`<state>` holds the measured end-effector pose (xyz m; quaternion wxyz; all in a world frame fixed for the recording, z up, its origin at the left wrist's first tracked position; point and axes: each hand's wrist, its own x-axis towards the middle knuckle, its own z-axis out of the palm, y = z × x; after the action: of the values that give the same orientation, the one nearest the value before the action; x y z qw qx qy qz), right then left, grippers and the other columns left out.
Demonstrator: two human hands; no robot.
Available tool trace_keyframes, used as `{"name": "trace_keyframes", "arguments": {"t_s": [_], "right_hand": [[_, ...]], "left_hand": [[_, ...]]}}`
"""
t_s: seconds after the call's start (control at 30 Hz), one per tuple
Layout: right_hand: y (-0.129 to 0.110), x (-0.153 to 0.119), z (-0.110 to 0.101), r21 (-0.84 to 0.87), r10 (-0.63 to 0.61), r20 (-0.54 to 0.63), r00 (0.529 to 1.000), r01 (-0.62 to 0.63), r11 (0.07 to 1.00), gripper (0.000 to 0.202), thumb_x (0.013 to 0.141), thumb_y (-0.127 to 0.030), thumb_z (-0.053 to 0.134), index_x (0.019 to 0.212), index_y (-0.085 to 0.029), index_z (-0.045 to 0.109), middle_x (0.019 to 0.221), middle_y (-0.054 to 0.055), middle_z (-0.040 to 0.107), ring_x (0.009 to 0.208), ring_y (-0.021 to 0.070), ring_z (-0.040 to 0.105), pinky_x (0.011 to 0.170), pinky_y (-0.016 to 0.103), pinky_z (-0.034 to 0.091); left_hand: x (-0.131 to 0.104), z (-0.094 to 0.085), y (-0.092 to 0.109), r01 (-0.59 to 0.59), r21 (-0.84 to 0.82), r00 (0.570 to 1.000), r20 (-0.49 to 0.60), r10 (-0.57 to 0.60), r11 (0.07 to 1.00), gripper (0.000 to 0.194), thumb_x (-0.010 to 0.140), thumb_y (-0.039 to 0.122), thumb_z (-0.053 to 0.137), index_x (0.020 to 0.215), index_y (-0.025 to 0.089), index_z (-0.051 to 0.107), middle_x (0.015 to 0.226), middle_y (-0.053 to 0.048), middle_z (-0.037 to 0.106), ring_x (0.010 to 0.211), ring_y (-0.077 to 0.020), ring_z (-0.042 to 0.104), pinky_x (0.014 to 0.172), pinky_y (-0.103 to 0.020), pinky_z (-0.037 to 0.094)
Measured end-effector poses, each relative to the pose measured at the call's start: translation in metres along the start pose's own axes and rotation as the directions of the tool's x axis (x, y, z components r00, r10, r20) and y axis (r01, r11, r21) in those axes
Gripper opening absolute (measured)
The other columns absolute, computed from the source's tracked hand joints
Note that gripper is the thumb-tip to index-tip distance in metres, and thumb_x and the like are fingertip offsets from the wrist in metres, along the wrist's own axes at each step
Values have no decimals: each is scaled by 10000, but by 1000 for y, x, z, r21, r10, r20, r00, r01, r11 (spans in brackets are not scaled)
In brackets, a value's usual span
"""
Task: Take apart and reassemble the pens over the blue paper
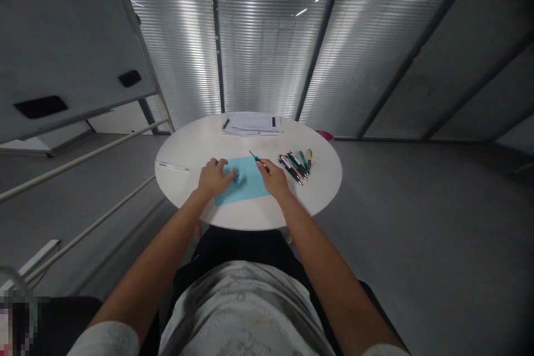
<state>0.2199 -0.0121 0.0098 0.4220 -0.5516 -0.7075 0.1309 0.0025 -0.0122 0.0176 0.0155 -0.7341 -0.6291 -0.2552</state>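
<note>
Your right hand (273, 176) pinches a rod (256, 157) at the sheet (250, 192)'s one o'clock; left hand (214, 177), half-curled at nine, hold unclear; apparently mid-handling, next calling for steadiness

silvery blinds (258, 39) rise beyond grey floor (417, 217).

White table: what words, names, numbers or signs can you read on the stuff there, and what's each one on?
None can be read.
Papers at the far side of the table: dark marks show, but too small and blurred to read.
Pens beside the right hand: any lettering is too small.
Thin pen-like thing in that hand: too small to tell.
Blue sheet: no words can be made out.
</note>
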Motion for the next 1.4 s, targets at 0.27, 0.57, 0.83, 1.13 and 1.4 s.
{"name": "trace_keyframes", "arguments": {"t_s": [0.27, 0.57, 0.83, 1.13, 1.4], "right_hand": [[0, -1, 2, -39, -10, 54, 998, 13, 999, 376, 953, -519, 421, 1073, -278, 683, 906, 26, 722, 839, 191, 649, 710, 261, 426], [-3, -1, 1, -87, 10, 99, 995, -2, 996, 387, 949, -537, 406, 1043, -293, 692, 849, 8, 715, 760, 169, 623, 664, 246, 398], [-1, -3, 3, -106, -5, 118, 993, 18, 994, 395, 945, -549, 407, 1017, -292, 698, 805, 3, 702, 719, 165, 607, 629, 245, 378], [-1, -3, 2, -120, -7, 132, 991, 23, 992, 387, 941, -549, 419, 993, -289, 701, 803, 8, 703, 728, 165, 606, 643, 248, 374], [-1, -3, 2, -124, -20, 138, 990, 37, 992, 408, 945, -561, 403, 997, -288, 702, 809, 10, 704, 731, 166, 610, 639, 248, 368]], "left_hand": [[-2, 13, -5, -90, -8, 995, 41, 91, 996, 433, 911, 512, 432, 1075, 207, 693, 999, -136, 618, 953, -276, 567, 842, -389, 415], [-2, 10, -1, -260, 3, 959, 120, 258, 966, 411, 926, 472, 431, 1167, 240, 669, 1111, -117, 619, 1008, -272, 534, 885, -404, 403], [2, 17, -5, -282, -62, 952, 106, 287, 957, 303, 898, 324, 474, 992, 228, 745, 1019, -112, 658, 948, -270, 548, 882, -415, 400], [5, 22, -4, -300, -121, 952, 24, 305, 946, 238, 874, 266, 501, 850, 202, 729, 855, -110, 660, 858, -251, 576, 834, -381, 422], [5, 23, -8, -282, -245, 953, -185, 241, 928, 215, 921, 283, 471, 971, 204, 665, 961, -104, 663, 919, -246, 566, 874, -394, 428]]}}
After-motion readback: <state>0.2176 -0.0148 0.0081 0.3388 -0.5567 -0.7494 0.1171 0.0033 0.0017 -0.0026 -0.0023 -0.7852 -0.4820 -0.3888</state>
